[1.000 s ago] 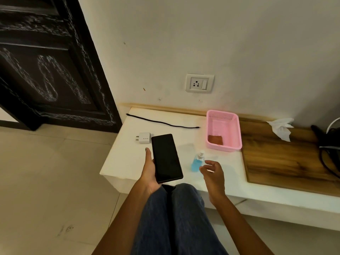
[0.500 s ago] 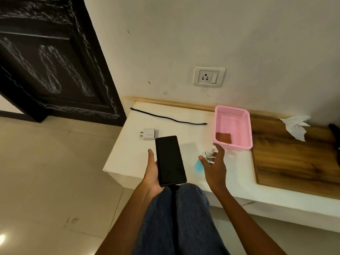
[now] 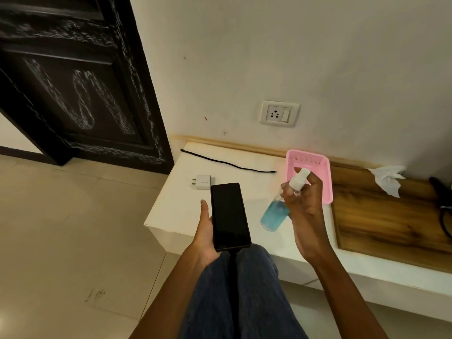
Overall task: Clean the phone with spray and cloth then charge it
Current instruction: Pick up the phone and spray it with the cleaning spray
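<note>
Head view: the right hand (image 3: 307, 211), which half a second ago was only reaching for the spray bottle (image 3: 281, 206), now grips it around the neck and holds it lifted and tilted, white cap up, above the white ledge (image 3: 176, 211) in front of the pink basket (image 3: 322, 167). The left hand (image 3: 208, 231) holds the phone (image 3: 230, 216) as before, screen up, over the ledge's front edge. The charger adapter (image 3: 203, 181) and black cable (image 3: 227, 163) lie near the ledge's back left corner.
</note>
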`<state>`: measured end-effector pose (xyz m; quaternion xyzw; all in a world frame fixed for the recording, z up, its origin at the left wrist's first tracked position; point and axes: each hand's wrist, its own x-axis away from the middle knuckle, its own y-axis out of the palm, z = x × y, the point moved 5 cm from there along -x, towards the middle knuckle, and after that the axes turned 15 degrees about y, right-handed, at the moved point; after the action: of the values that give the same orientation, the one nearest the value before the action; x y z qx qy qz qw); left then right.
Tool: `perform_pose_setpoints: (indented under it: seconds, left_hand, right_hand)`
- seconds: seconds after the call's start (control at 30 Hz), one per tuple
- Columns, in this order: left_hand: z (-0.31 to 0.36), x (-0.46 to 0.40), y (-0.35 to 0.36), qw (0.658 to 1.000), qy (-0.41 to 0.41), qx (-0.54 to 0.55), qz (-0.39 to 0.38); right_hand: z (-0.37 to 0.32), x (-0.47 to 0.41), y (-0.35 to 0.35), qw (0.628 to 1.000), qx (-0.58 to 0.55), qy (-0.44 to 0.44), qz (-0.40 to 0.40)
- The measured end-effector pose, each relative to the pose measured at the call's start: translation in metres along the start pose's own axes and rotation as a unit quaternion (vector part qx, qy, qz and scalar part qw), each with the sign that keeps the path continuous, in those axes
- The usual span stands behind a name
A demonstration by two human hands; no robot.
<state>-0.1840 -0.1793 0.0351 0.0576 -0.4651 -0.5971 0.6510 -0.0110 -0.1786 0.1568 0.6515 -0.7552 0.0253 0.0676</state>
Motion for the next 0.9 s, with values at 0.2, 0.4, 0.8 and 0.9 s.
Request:
perform_pose_setpoints:
  seconds: [0.2, 0.4, 0.8, 0.9]
  left_hand:
    - [0.005, 0.021, 0.003, 1.0, 0.01, -0.002, -0.008]
    - [0.008, 0.036, 0.004, 0.999, 0.024, -0.005, -0.024]
    - [0.016, 0.05, 0.003, 0.999, 0.04, -0.012, -0.032]
    - [0.018, 0.049, 0.003, 0.998, 0.049, -0.026, -0.038]
  right_hand:
    - [-0.017, 0.028, 0.005, 0.995, -0.066, 0.012, -0.076]
    - [-0.015, 0.055, 0.012, 0.982, -0.135, 0.044, -0.127]
    - [-0.024, 0.068, 0.029, 0.972, -0.153, 0.084, -0.155]
    - [-0.024, 0.068, 0.027, 0.986, -0.102, 0.067, -0.113]
